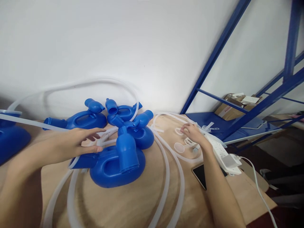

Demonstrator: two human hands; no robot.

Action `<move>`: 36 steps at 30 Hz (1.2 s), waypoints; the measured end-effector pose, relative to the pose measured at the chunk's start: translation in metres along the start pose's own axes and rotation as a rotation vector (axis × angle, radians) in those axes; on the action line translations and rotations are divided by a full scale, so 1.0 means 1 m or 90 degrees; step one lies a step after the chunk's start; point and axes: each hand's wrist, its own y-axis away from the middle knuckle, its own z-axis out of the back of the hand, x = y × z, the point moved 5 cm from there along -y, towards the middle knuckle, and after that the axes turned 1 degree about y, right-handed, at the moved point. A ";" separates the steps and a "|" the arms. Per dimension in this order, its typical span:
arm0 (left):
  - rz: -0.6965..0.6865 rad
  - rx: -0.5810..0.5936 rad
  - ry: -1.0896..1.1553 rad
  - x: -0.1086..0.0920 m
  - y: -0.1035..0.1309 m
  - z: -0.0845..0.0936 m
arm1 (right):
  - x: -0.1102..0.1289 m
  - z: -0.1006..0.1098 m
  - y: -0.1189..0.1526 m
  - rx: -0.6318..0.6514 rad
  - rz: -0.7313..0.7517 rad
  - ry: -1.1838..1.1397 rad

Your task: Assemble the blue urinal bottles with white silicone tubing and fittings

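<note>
My left hand (86, 142) hovers with fingers apart over the neck of a blue plastic urinal bottle (102, 172); its thumb is at or just above the neck. A blue funnel-shaped spout piece (127, 152) rests across that bottle. On the right, my right hand (193, 133) is closed, its fingertips pinching the edge of a small white ring (178, 131). Near its wrist lie a translucent round cap (179, 147) and several other small white plastic parts (189, 141). Long translucent tubes (166, 171) loop over the table between my hands.
More blue bottles (91, 120) with spout pieces stand along the wall, another (14, 142) at the far left. A phone (199, 175) lies under my right forearm, beside a white power strip (219, 152). A blue metal rack (213, 53) holding a cardboard box (229, 109) borders the table.
</note>
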 end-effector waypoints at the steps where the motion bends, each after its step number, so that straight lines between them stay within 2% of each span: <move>1: -0.012 0.054 -0.027 -0.006 -0.004 0.000 | 0.009 0.012 0.004 -0.011 0.023 -0.035; 3: -0.054 0.071 -0.057 -0.023 -0.009 0.004 | 0.039 0.035 0.018 -0.028 0.092 -0.126; 5: -0.108 0.015 -0.065 -0.046 -0.013 0.006 | 0.084 0.055 0.044 -0.064 0.221 -0.370; 7: -0.180 -0.024 -0.073 -0.071 -0.013 -0.001 | 0.132 0.062 0.072 -0.103 0.289 -0.508; 9: -0.253 -0.050 -0.084 -0.095 -0.010 -0.012 | 0.177 0.056 0.094 -0.113 0.294 -0.606; 11: -0.306 -0.090 -0.101 -0.112 -0.008 -0.023 | 0.218 0.046 0.111 -0.091 0.356 -0.658; 14: -0.336 -0.170 -0.119 -0.123 -0.004 -0.029 | 0.254 0.035 0.118 -0.064 0.416 -0.771; 17: -0.327 -0.194 -0.113 -0.119 -0.004 -0.025 | 0.260 0.035 0.109 -0.086 0.468 -0.816; 20: -0.275 -0.191 -0.083 -0.101 -0.004 -0.009 | 0.250 0.039 0.091 -0.118 0.575 -0.661; 21: -0.235 -0.185 -0.063 -0.091 -0.006 -0.003 | 0.247 0.037 0.085 -0.089 0.621 -0.594; 23: -0.132 -0.143 -0.014 -0.069 -0.010 0.006 | 0.241 0.027 0.076 0.020 0.694 -0.444; 25: -0.035 -0.055 0.037 -0.046 -0.017 0.006 | 0.236 0.014 0.072 0.114 0.713 -0.302; 27: 0.032 0.041 0.096 -0.025 -0.024 -0.002 | 0.235 0.003 0.072 0.137 0.706 -0.204; 30: 0.094 0.162 0.189 -0.004 -0.034 -0.021 | 0.243 -0.003 0.077 0.048 0.722 -0.110; 32: 0.124 0.204 0.234 0.004 -0.038 -0.033 | 0.250 -0.007 0.080 -0.029 0.750 -0.065; 36: 0.166 0.169 0.249 0.012 -0.042 -0.041 | 0.257 -0.017 0.080 -0.152 0.812 -0.039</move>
